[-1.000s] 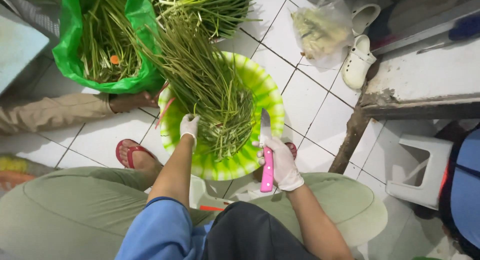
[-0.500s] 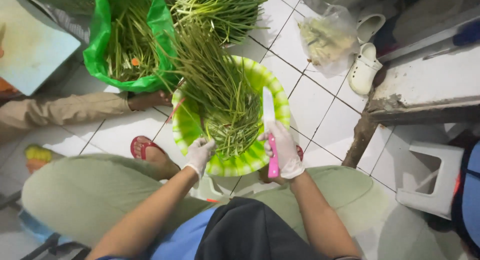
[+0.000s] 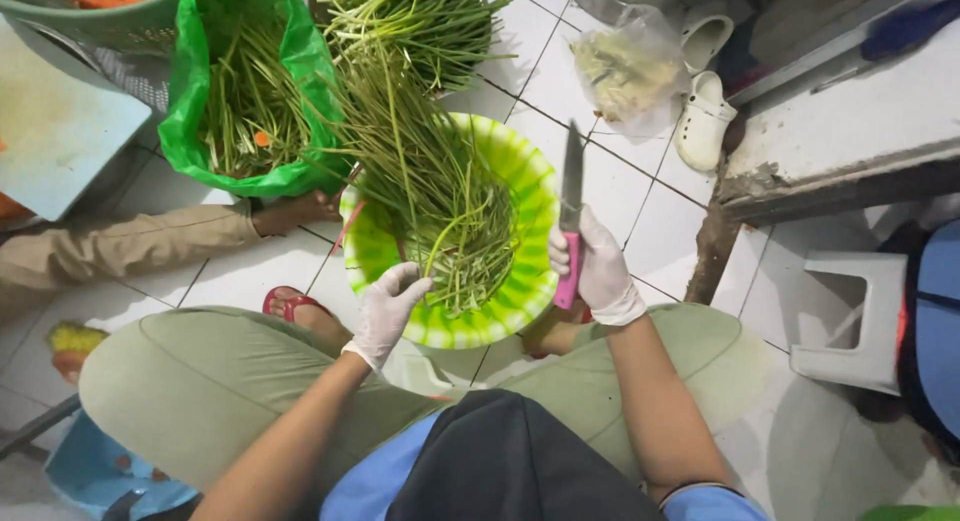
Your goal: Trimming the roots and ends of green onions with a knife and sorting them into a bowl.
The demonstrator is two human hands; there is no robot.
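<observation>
White floor tiles (image 3: 640, 231) are showing under a green striped bowl (image 3: 520, 171) piled with long green stalks (image 3: 440, 196). Her gloved left hand (image 3: 390, 306) is resting at the bowl's near rim, fingers loosely curled on the stalks. Her gloved right hand (image 3: 600, 271) is gripping a pink-handled knife (image 3: 570, 216), blade pointing up, beside the bowl.

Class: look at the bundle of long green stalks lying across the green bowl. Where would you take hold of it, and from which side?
Probably at the cut ends near the bowl's near rim, coming from the left, where the left hand already touches the stalks. The bundle is gathered there and fans out far away, and the right hand holds a knife on the other side.
</observation>
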